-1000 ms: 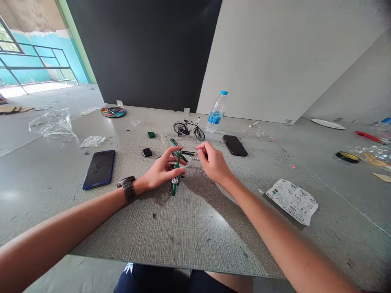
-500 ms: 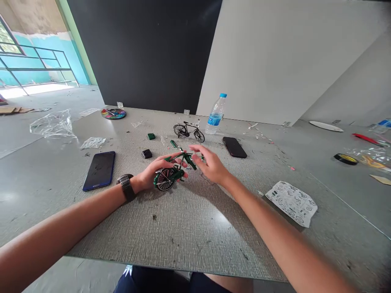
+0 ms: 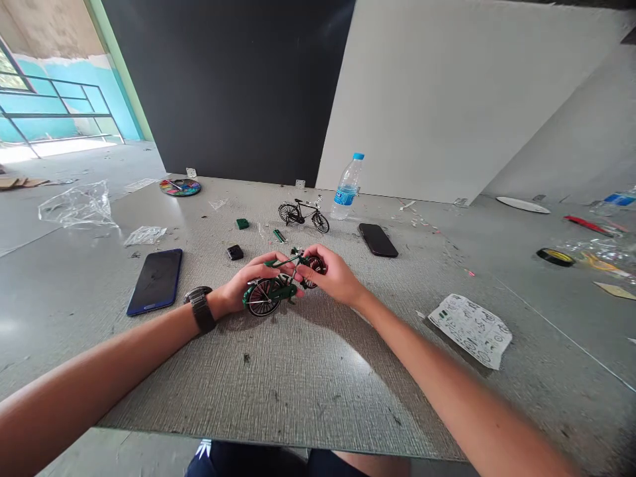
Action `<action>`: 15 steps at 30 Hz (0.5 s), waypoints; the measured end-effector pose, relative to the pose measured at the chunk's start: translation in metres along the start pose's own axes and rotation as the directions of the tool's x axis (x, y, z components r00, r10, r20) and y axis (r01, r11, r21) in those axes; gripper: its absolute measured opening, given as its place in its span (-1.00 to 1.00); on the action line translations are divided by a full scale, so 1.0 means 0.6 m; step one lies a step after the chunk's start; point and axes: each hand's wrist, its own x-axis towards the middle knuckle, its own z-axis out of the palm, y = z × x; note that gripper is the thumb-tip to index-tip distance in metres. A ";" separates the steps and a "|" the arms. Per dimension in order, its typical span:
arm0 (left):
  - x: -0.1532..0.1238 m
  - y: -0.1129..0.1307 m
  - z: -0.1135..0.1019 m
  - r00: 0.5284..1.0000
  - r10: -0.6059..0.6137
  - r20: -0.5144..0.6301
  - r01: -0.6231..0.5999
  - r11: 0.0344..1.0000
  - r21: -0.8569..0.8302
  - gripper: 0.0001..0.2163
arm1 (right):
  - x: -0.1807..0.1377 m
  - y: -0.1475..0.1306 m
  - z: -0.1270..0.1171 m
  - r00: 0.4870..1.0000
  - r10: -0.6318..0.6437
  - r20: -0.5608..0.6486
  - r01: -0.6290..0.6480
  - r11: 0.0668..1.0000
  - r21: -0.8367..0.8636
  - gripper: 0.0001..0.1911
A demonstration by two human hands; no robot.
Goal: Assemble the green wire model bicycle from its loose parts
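Observation:
A green model bicycle [image 3: 282, 291] stands low over the table between my hands, its rear wheel toward the left and its front wheel under my right fingers. My left hand [image 3: 250, 281] is closed around the frame from behind, with some fingertips showing below the bars. With thumb and fingers, my right hand [image 3: 330, 275] grips the front wheel and fork area. Fingers hide part of the frame and front wheel. Just beyond lies a small green strip-shaped piece [image 3: 279, 236]. A finished-looking black model bicycle [image 3: 304, 216] stands farther back.
Phones lie left [image 3: 155, 281] and right [image 3: 377, 240]. A water bottle [image 3: 346, 189] stands behind. Small black [image 3: 235, 252] and green [image 3: 242, 224] blocks sit left of centre. A printed instruction sheet [image 3: 471, 330] lies right, a colourful palette [image 3: 180, 187] back left, black tape [image 3: 555, 257] far right.
My right hand has closed onto the front of the green bicycle, where its fingers were spread before. The front wheel now shows upright at the fork. The view has shifted slightly.

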 end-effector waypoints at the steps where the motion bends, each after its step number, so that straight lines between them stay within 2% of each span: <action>1: 0.001 0.001 0.001 1.000 -0.004 -0.011 0.004 1.000 0.004 -0.77 | 0.002 0.003 -0.001 0.999 0.005 -0.032 -0.005 1.000 0.004 -0.58; 7: 0.008 0.001 -0.009 0.973 0.049 -0.225 -0.035 0.997 0.066 -0.68 | 0.008 0.011 -0.004 0.987 -0.005 -0.159 0.004 1.000 -0.009 -0.60; 12: 0.015 -0.006 -0.018 0.942 0.135 -0.307 -0.066 0.972 0.225 -0.66 | 0.004 0.004 0.003 0.970 -0.049 -0.238 0.029 0.996 -0.087 -0.66; 15: 0.017 -0.007 -0.016 0.931 0.177 -0.318 -0.038 0.917 0.398 -0.71 | 0.002 0.001 0.006 0.963 -0.055 -0.262 0.027 0.994 -0.110 -0.69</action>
